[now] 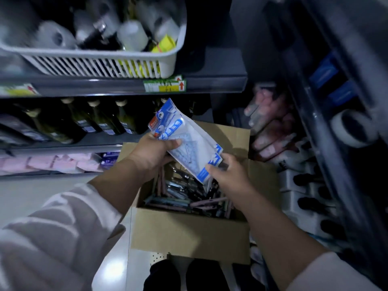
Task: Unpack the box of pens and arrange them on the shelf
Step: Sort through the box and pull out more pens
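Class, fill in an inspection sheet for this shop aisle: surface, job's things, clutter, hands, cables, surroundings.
Surface: pale floor left of the cardboard box.
Job's things: box open, holding loose pens; blue-and-white packets held above it.
Clutter: nothing seen.
Hands: left hand grips the packets' upper end; right hand pinches their lower corner.
Cables: nothing seen.
Surroundings: white basket on a shelf, dark bottles on the shelf below.

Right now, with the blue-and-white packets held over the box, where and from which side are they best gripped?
Across the flat faces, coming in from the left long edge with the thumb on front, as the left hand does. The blue-and-white packets are thin, flat and stacked on a slant; a corner pinch alone, like that of the right hand, would likely let them fan apart.
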Action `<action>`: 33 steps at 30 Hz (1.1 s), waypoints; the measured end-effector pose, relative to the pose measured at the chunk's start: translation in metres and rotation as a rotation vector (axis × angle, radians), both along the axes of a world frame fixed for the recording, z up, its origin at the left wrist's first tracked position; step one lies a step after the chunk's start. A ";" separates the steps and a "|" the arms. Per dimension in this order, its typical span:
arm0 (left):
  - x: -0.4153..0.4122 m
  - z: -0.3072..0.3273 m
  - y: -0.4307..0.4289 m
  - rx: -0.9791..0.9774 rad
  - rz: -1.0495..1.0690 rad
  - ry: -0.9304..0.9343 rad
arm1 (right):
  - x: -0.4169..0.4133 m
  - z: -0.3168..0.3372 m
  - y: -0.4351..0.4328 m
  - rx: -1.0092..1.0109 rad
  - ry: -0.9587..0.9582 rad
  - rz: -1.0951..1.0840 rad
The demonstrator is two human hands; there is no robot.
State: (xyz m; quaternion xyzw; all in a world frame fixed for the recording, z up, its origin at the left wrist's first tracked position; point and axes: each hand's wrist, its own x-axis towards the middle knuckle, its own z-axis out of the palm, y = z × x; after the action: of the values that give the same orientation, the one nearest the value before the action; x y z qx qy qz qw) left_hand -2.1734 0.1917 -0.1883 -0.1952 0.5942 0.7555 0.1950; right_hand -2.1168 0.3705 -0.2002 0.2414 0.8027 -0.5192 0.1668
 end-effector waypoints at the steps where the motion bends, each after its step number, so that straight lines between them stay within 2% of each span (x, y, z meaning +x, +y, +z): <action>1: 0.001 0.012 0.003 0.022 0.014 0.003 | 0.000 0.011 0.002 -0.090 -0.010 -0.053; 7: 0.009 0.085 0.029 0.144 0.004 0.022 | 0.004 0.079 0.016 -0.602 -0.100 -0.292; 11: 0.014 0.125 0.050 0.180 -0.071 0.037 | 0.012 0.126 0.035 -0.725 0.003 -0.373; 16: 0.021 0.175 0.085 0.080 -0.243 0.066 | 0.036 0.183 0.076 -0.626 0.177 -0.404; 23: 0.028 0.234 0.161 0.104 -0.498 0.206 | 0.089 0.239 0.158 -0.486 0.409 -0.506; 29: 0.059 0.256 0.249 -0.115 -0.815 0.428 | 0.155 0.253 0.228 -0.246 0.523 -0.670; 33: 0.092 0.255 0.303 -0.285 -0.943 0.615 | 0.208 0.253 0.259 -0.057 0.573 -0.743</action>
State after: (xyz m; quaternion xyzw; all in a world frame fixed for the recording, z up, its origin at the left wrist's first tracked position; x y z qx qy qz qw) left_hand -2.0819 0.4948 0.0668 0.2947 0.7421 0.5218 0.3004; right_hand -1.9086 0.6292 0.0525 0.3545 0.6612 -0.6112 -0.2522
